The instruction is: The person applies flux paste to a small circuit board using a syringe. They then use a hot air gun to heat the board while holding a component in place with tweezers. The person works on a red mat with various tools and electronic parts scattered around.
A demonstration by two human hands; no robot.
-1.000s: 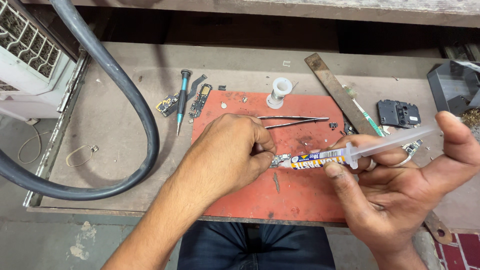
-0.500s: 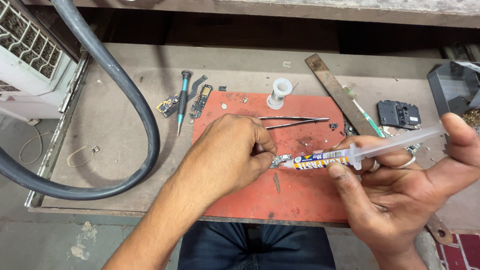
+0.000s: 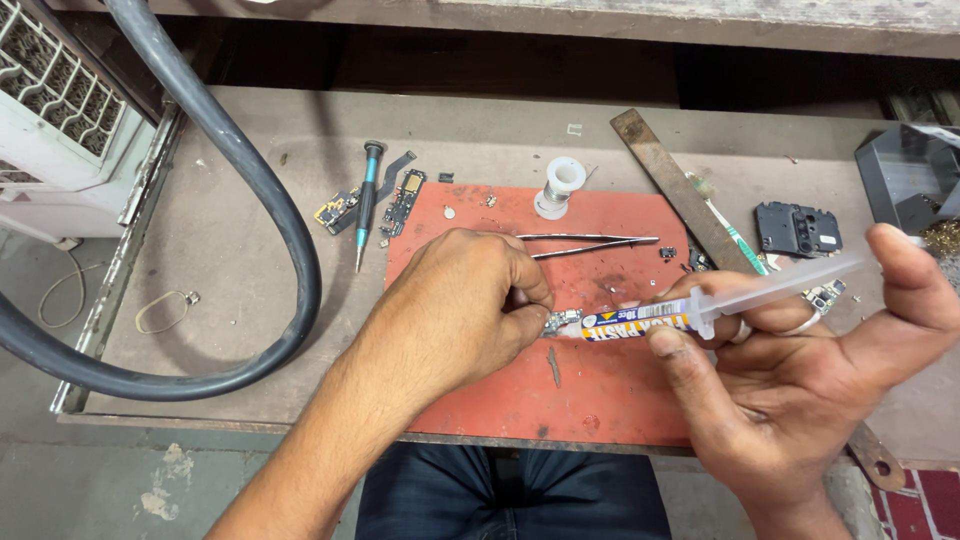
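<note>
— Pinching down at centre mat, the left hand (image 3: pixel 460 310) grips a tiny circuit board (image 3: pixel 563 321) between its fingertips, pressed to the red mat (image 3: pixel 610 390).

— And the right hand (image 3: pixel 800 370)?

— Closed around a paste syringe (image 3: pixel 700 310), thumb on the plunger end, nozzle touching the board from three o'clock.

— Anything nearby?

— Tweezers (image 3: pixel 585 241) lie at twelve o'clock of the board; a screwdriver (image 3: pixel 367 200) rests at ten o'clock, off the mat.

We see a clear syringe (image 3: pixel 700 308) with a labelled barrel lying level, its tip touching a small circuit board (image 3: pixel 563 320) over a red mat (image 3: pixel 600 390).
</note>
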